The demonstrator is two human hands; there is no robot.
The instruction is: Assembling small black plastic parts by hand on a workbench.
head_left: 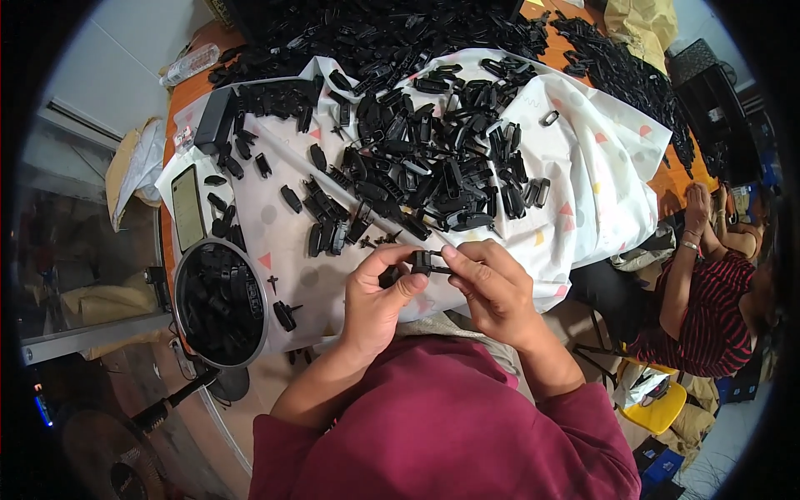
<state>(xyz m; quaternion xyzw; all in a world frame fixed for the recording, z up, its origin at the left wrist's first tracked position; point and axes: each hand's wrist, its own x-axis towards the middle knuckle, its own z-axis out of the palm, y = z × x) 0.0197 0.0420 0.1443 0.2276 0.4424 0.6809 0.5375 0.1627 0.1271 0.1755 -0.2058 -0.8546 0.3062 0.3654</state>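
Observation:
Close to my body, above the table's near edge, both hands hold one small black plastic part (423,262). My left hand (377,293) pinches its left side between thumb and fingers. On its right side, the thumb and fingertips of my right hand (497,287) close on a thin dark end; whether that is a separate piece I cannot tell. Just beyond my hands lies a large loose heap of black plastic parts (392,158) on a white patterned cloth (287,242). A few small black cross-shaped pieces (367,242) sit on the cloth near my left hand.
A round bowl (265,312) full of black parts stands at the left edge, below a phone (188,208) and a dark box (216,121). More black parts (400,33) cover the far table. At right sits a person in a striped shirt (692,312), near a yellow stool (658,410).

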